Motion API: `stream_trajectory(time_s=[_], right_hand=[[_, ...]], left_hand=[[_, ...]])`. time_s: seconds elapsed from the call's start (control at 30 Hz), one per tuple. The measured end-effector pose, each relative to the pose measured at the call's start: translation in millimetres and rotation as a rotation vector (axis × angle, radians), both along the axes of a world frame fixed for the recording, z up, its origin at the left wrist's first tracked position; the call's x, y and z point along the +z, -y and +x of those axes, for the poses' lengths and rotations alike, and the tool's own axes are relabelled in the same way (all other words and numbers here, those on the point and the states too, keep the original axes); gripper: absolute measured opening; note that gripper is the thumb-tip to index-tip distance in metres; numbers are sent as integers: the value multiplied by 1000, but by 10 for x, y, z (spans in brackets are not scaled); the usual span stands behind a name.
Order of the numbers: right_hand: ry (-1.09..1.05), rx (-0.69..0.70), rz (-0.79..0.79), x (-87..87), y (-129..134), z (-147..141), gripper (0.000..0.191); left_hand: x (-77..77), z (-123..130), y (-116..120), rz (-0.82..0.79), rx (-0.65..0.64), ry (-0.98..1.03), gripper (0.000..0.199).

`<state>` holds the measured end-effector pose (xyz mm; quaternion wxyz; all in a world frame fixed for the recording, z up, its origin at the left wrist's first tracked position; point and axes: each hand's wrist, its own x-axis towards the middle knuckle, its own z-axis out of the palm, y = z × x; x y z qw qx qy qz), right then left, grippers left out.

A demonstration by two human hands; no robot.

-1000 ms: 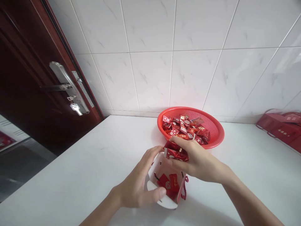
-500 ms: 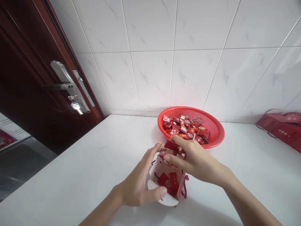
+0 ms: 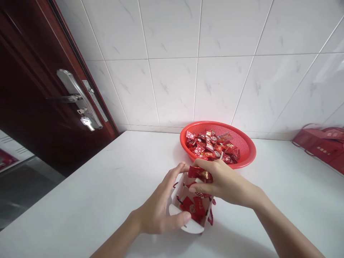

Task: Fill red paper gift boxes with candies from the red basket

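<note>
A small open gift box (image 3: 192,227) with a white inside and dark red cord stands on the table in front of me. My left hand (image 3: 154,209) steadies its left side, with the thumb at the near flap and the fingertips at the far edge. Flat red packets (image 3: 195,208) lie inside the box. Over its far end, my right hand (image 3: 229,182) grips red-wrapped candies (image 3: 198,172) between thumb and fingers; some of them are hidden by the hand. Just behind stands a red plastic basket (image 3: 251,152) holding several wrapped candies (image 3: 211,143).
Dark red boxes (image 3: 318,143) with cord handles sit at the right, by the tiled wall (image 3: 174,89). A brown door (image 3: 32,71) with keys (image 3: 87,123) in its lock stands at the left of the white table (image 3: 107,186).
My right hand has lowered the candies slightly into the far end of the box, and their wrappers have tilted. My left hand stays at the box.
</note>
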<state>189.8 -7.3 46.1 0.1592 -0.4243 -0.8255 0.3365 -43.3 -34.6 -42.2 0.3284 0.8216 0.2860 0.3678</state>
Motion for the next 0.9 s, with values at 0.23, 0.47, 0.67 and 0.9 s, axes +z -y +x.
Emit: stream_trajectory(time_s=[0.23,0.47,0.67,0.9], right_hand=[[25,-12,39,4,27,-20,14],[-31,88,94,5,74,8,13],[18,128,239,-34,90,-8,14],[44,113,141,-3,97,-16,23]], left_hand=[[-34,-12,-11,5,7,-19,97],[-33,-20,16,-62,10,-2,97],[-70,-25,13,-34,10,4,98],[-58,-13,18,8,8,-3,100]])
